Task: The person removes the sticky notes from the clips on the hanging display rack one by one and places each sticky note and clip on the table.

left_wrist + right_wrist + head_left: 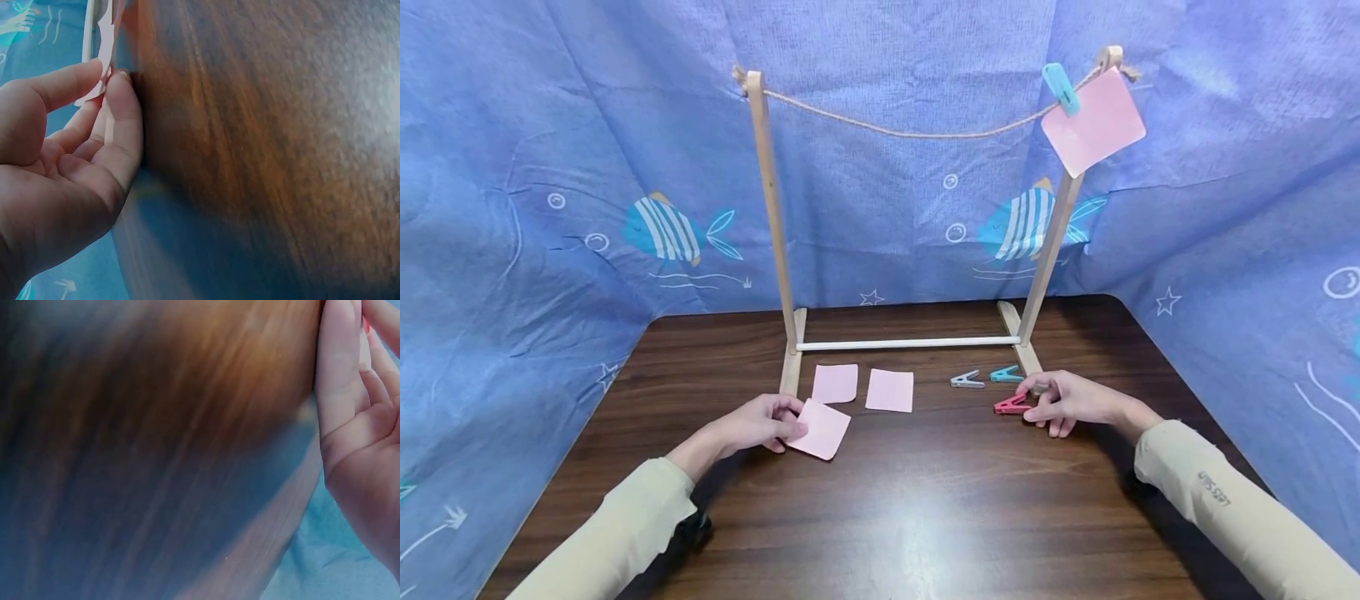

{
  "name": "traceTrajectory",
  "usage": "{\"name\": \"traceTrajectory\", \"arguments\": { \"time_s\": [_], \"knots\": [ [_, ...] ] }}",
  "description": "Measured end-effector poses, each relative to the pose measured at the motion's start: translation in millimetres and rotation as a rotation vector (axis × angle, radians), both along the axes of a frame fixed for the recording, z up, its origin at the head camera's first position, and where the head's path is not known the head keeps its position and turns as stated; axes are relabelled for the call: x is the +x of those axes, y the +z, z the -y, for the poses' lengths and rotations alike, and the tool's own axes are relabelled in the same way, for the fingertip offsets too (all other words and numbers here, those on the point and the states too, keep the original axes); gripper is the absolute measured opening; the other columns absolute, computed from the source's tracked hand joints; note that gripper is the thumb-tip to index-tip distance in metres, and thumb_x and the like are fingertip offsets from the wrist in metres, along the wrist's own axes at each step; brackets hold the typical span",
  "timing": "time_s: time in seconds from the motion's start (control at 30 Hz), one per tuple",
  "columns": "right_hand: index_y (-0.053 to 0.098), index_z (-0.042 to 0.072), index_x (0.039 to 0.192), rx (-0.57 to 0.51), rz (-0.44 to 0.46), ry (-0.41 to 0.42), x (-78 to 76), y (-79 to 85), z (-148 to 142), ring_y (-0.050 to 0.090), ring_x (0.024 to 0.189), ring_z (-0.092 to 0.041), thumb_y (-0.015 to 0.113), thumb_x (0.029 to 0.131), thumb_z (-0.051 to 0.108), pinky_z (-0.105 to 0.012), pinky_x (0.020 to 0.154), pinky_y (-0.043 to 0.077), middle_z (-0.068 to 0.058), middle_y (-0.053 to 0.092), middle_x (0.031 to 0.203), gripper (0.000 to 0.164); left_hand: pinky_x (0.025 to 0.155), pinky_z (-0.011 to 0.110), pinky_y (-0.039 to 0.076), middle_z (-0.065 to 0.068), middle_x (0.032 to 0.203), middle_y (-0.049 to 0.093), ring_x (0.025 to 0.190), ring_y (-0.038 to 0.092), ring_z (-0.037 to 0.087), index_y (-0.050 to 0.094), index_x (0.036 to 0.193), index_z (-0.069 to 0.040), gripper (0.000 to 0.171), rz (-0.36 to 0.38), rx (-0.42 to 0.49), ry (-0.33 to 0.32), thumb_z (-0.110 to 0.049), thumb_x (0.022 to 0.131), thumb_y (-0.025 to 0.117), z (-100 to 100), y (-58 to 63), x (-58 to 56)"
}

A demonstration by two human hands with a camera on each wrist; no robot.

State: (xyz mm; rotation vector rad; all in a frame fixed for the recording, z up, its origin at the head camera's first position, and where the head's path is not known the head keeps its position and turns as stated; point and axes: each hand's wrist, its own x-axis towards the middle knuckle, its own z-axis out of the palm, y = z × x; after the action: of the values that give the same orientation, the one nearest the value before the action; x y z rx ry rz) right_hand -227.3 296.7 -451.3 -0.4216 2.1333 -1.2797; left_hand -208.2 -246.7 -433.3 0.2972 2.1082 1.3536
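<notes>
My left hand pinches a pink paper square by its left edge, between thumb and fingers, just over the table. In the left wrist view the paper shows nearly edge-on at the fingertips. Two more pink squares, a left one and a right one, lie flat beyond it. On the right, my right hand holds a red clothespin at its handle end with thumb and fingertips. Only a speck of the red clothespin shows in the right wrist view. A grey clothespin and a blue one lie nearby.
A wooden frame stands at the back, a sagging rope strung between its posts. Near the right post a turquoise clothespin clips another pink square to the rope. A white bar joins the feet. Blue cloth hangs behind.
</notes>
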Motion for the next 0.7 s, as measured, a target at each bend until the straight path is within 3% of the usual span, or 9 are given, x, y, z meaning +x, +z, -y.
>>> {"name": "traceTrajectory", "arguments": {
  "time_s": [0.27,0.7],
  "knots": [
    [0.057,0.006,0.128,0.043,0.010,0.013,1.4,-2.7,3.5,0.065,0.055,-0.016,0.077,0.093,0.022,-0.032,0.048,0.057,-0.009,0.065,0.071,0.043,0.061,0.029,0.054,0.005,0.086,0.062,0.074,0.058,0.015,0.059,0.119,0.004,0.031,0.000,-0.031,-0.050,-0.010,0.095,0.071,0.0,0.2,0.1],
    [0.059,0.006,0.128,0.030,0.057,-0.008,-3.1,-2.3,2.8,0.064,0.054,-0.014,0.076,0.094,0.022,-0.029,0.047,0.056,-0.007,0.063,0.070,0.042,0.054,0.027,0.048,0.008,0.086,0.056,0.070,0.056,0.017,0.055,0.117,0.006,0.037,-0.097,-0.029,-0.054,-0.004,0.088,0.076,-8.0,-0.6,6.0]
  ]
}}
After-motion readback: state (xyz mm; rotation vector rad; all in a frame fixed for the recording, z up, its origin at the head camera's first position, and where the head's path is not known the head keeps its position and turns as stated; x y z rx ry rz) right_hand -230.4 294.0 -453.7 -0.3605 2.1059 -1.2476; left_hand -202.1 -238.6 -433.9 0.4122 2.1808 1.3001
